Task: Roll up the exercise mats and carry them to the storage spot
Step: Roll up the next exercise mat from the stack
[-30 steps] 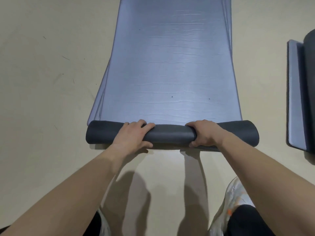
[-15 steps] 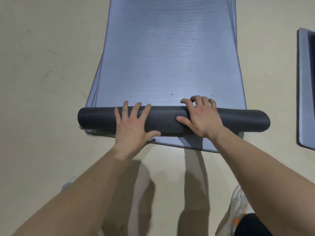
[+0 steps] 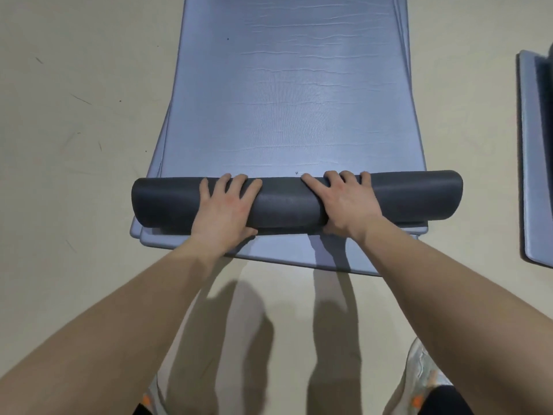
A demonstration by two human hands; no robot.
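A blue-grey exercise mat (image 3: 287, 100) lies flat on the floor and stretches away from me. Its near end is wound into a dark grey roll (image 3: 287, 202) lying crosswise. My left hand (image 3: 224, 211) presses on the roll left of centre, fingers spread over its top and thumb at its near side. My right hand (image 3: 347, 202) presses right of centre the same way. Under the rolled mat lie more flat mats (image 3: 284, 256), whose near edges stick out toward me.
Another blue-grey mat (image 3: 532, 175) with something dark on it lies at the right edge. Beige floor (image 3: 74, 145) surrounds the stack. My shoes (image 3: 425, 372) stand just below the mats' near edge, at the bottom of the view.
The roll has travelled away from me and grown thicker, uncovering the near edges of the mats below. Both hands went from gripping the roll to lying flatter over its top.
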